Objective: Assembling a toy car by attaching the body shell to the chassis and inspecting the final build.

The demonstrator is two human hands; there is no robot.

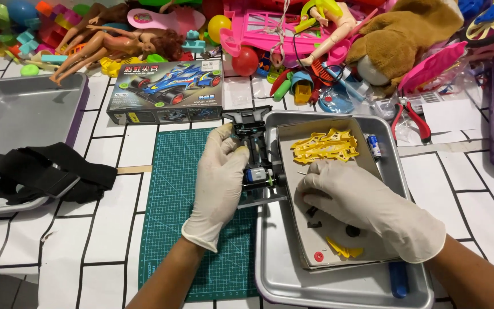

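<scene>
Left hand [219, 182] curled around black toy car chassis [257, 155], right hand [367, 207] half-open, fingertips on cardboard lid [321, 237]

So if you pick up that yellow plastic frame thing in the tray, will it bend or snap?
The yellow parts frame looks thin and full of gaps, so it is probably very light and a bit bendy. Its slim bars might snap if twisted hard. It lies flat on the cardboard insert, so it likely won't roll.
</scene>
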